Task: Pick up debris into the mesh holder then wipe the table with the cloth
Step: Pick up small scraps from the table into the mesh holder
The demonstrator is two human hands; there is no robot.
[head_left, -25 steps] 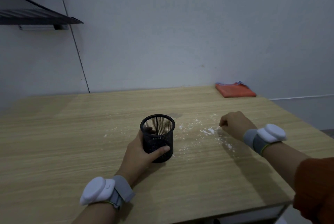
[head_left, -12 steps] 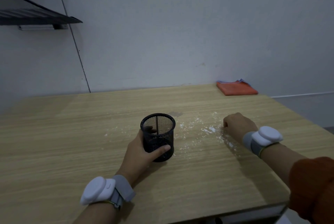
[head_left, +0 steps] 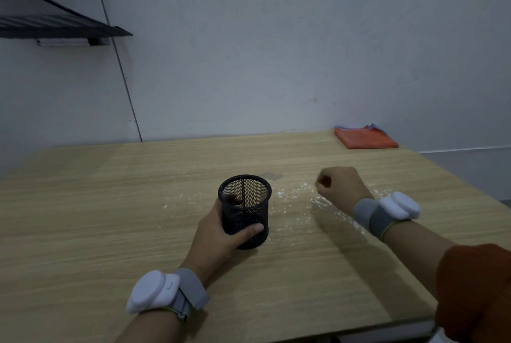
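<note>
A black mesh holder (head_left: pixel 244 211) stands upright on the wooden table (head_left: pixel 110 218), and my left hand (head_left: pixel 218 234) is wrapped around its lower half. White debris (head_left: pixel 290 196) lies scattered to the right of the holder, with a few specks to its left. My right hand (head_left: pixel 341 186) hovers just above the debris with its fingers pinched together; whether it holds a piece is hidden. A folded orange cloth (head_left: pixel 365 138) lies at the far right corner of the table.
A dark wire shelf (head_left: pixel 55 21) is fixed to the wall at the upper left. The wall runs along the table's far edge. The table's right edge falls off beyond my right wrist, and its front edge is at the bottom.
My right hand has lifted off the table and shifted left toward the holder, fingers pinched. My left hand and the holder have stayed put.
</note>
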